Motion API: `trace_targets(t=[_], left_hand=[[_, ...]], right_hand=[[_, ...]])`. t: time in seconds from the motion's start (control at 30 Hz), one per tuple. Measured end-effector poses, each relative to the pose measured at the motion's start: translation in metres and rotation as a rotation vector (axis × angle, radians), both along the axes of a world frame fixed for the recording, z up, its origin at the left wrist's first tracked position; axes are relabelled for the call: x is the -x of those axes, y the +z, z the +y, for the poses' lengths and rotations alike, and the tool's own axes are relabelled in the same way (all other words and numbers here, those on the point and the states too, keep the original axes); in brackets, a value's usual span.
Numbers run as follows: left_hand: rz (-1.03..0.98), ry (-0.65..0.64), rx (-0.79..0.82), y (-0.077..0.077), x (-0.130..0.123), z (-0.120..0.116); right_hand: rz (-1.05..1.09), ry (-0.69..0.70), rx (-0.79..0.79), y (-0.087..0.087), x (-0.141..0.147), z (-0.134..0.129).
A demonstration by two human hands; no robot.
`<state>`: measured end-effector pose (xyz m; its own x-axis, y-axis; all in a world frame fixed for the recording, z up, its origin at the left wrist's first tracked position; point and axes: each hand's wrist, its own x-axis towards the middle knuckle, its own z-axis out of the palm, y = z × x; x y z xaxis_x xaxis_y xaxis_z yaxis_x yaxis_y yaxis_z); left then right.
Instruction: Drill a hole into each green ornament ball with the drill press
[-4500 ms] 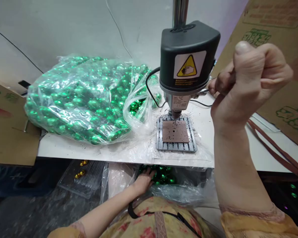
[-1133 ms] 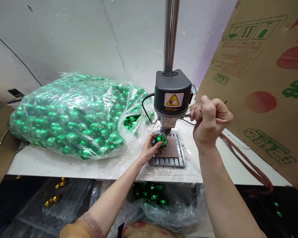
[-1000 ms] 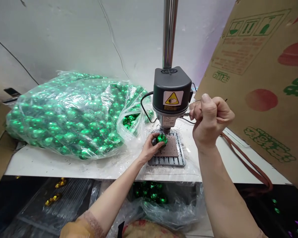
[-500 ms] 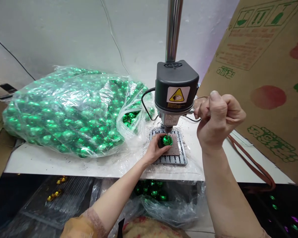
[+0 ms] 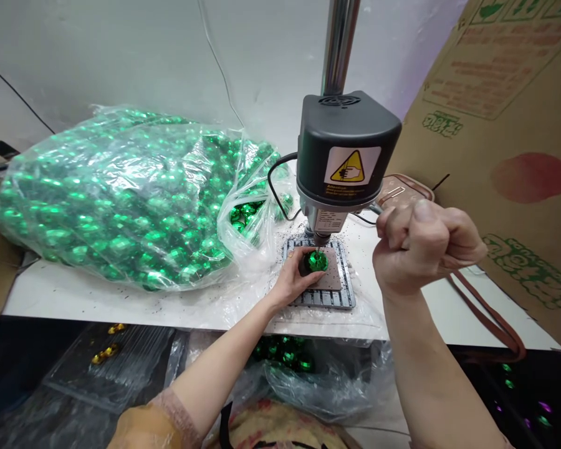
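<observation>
A shiny green faceted ball [image 5: 317,261] rests on a flat square pad over the slotted base plate [image 5: 330,300] of a small drill press [image 5: 348,149]. My left hand [image 5: 293,275] is closed round the ball's left side, thumb in front and fingers behind. The drill chuck [image 5: 321,238] is straight above the ball, its bit reaching the ball's top. To the right of the motor housing, my right hand [image 5: 425,243] is wrapped in a fist round the press's feed handle [image 5: 376,209], mostly hidden by the fingers.
A large clear bag [image 5: 121,199] full of green balls covers the table's left side, its mouth facing the press. A cardboard box [image 5: 509,137] stands at right, near a brown strapped bag [image 5: 409,187]. Below the table edge, an open plastic bag [image 5: 322,390] holds more green balls.
My right fist and the motor housing sit lower relative to the base plate, with the handle drawn down. My left hand keeps its hold on the ball. The view has shifted slightly.
</observation>
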<state>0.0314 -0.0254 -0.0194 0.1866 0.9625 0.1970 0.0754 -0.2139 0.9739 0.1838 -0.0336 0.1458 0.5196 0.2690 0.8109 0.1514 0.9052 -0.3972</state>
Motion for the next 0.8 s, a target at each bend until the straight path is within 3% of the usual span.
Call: trace_targets(t=[0.53,0.8], left_hand=[[0.157,-0.034,-0.096,-0.008,0.003,0.002],[0.162,-0.029,-0.106,-0.011,0.003,0.003]], right_hand=[[-0.028,-0.039,-0.197,-0.016,-0.002,0.010],[-0.065,0.019,-0.202,-0.023,-0.004,0.007]])
